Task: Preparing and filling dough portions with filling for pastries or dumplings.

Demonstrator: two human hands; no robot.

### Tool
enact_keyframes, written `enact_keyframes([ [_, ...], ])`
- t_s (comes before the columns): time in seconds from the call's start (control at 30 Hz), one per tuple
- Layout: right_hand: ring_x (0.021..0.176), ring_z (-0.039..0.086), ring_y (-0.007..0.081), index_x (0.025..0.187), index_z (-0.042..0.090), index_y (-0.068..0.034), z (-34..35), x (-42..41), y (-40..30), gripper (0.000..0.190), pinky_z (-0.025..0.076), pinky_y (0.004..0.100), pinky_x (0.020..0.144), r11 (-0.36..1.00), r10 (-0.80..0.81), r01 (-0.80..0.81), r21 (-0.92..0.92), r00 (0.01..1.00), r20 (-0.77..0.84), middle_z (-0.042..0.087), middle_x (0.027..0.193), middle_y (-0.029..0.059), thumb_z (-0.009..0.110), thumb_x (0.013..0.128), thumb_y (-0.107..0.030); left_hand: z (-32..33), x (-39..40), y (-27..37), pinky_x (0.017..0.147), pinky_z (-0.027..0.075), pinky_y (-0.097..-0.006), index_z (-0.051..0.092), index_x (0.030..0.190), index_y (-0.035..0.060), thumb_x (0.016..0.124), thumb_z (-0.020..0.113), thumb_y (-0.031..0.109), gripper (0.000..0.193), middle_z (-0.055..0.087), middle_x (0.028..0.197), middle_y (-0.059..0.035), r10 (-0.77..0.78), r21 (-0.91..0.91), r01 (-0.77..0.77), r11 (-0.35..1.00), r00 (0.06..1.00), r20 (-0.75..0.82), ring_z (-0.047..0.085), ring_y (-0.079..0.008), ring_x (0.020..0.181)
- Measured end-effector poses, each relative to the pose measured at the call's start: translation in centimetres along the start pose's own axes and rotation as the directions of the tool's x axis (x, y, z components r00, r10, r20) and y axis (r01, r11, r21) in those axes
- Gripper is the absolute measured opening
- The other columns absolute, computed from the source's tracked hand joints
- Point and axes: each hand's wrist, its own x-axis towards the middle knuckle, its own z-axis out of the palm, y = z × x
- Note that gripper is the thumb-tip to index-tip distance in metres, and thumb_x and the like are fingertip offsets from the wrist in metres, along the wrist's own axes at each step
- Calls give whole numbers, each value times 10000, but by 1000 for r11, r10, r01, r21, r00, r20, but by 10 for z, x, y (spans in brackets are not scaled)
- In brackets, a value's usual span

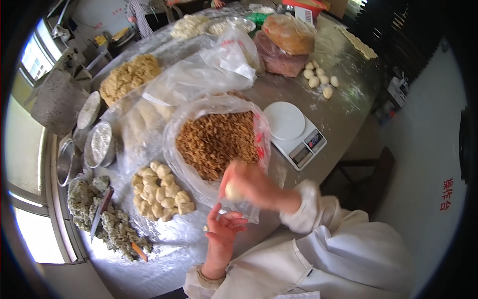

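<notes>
My right hand (250, 183), slightly blurred, is over the near rim of a plastic bag (170, 149) full of brown crumbly filling (216, 144). A pale round dough ball (233, 190) is held in its fingers. Just below, my left hand (226, 226) is palm up with its fingers spread, and nothing shows in it. A cluster of small pale dough pieces (160, 192) lies on the metal table (179, 254) to the left of the bag. Right of the bag stands a white digital kitchen scale (287, 121), its round plate bare.
A knife (101, 213) rests on a greenish crumbly mass (119, 231) at the left. Metal bowls (100, 144) line the left edge. Further back are a yellowish dough mass (129, 78), filled bags (287, 35) and several white balls (317, 76). A person (140, 17) is at the far side.
</notes>
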Motion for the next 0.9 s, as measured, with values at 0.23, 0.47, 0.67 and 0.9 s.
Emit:
enact_keyframes([
  [0.23,945,675,316,1179,482,-50,-171,12,25,410,539,413,807,660,8,-309,-685,915,-404,645,1083,186,669,898,-283,-2,1,2,952,467,-391,121,1552,160,958,567,538,833,477,1342,-137,-63,12,65,998,990,-123,565,-246,1134],
  [0.47,949,669,352,1300,502,-45,-206,13,45,608,521,437,804,330,-136,-360,-872,896,-422,668,1137,182,724,868,-411,11,9,9,947,469,-378,217,1509,76,971,598,450,757,530,1234,-113,-99,83,120,989,970,-220,576,-225,1089],
  [0.67,696,638,164,1234,596,-56,-240,0,24,491,519,317,684,493,-121,-482,-724,786,-606,697,1132,129,630,952,-456,3,14,8,868,473,-351,547,1142,6,1039,497,362,374,564,858,-53,-12,61,32,998,952,-305,593,-204,900],
  [0.9,768,687,243,1177,618,-37,-247,-15,22,472,535,359,714,639,-112,-430,-638,768,-631,716,1069,146,591,971,-460,8,24,3,842,471,-334,538,1066,-2,1066,442,308,325,545,823,-55,-57,90,88,992,950,-306,583,-203,858],
])
